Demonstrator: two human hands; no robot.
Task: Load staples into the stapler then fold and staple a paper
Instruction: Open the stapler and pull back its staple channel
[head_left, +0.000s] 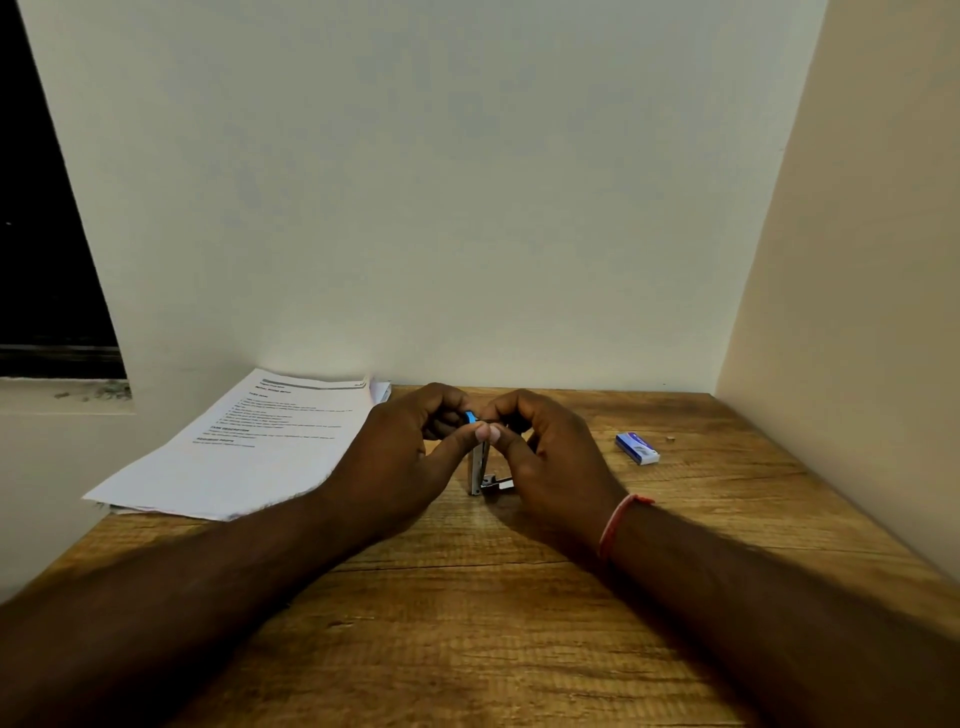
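We sit at a wooden table (467, 623) set into a corner of pale walls. On its far left lies a stack of printed paper (249, 447), flat, with its near-left corner jutting past the table edge. Our left hand (400, 457) and right hand (550, 457) meet at the middle of the table, both with fingers curled and clamped on the stapler (476, 475), thumb tips touching each other in front of it. The stapler stands upright between our hands: a bit of blue shows at its top among our fingers, and a metal arm hangs down towards the wood. We cannot tell whether its lower end touches the table. A small blue and white staple box (637, 448) lies to the right, well apart from our hands. A red thread band (615, 525) circles our right wrist.
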